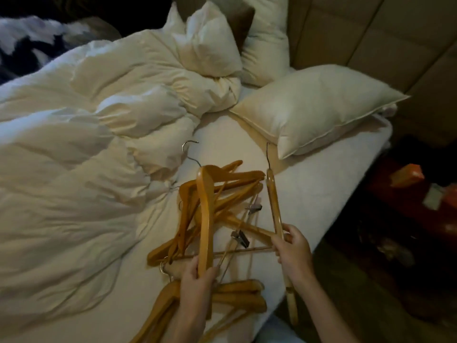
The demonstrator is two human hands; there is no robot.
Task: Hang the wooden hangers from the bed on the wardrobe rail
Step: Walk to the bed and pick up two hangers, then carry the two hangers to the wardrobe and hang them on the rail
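Observation:
A tangled pile of wooden hangers (pixel 222 194) with metal hooks and clips lies on the white bed sheet (pixel 309 194) near the bed's right edge. More hangers (pixel 237 295) lie lower down, close to me. My left hand (pixel 197 280) grips one upright wooden hanger (pixel 206 219) by its lower arm. My right hand (pixel 293 251) is closed around another wooden hanger (pixel 273 196), whose hook points toward the pillow. No wardrobe rail is in view.
A rumpled white duvet (pixel 86 157) covers the left of the bed. Pillows (pixel 314 107) lie at the head against a padded headboard (pixel 371 33). Right of the bed is a dark floor with an orange object (pixel 408 178) and other clutter.

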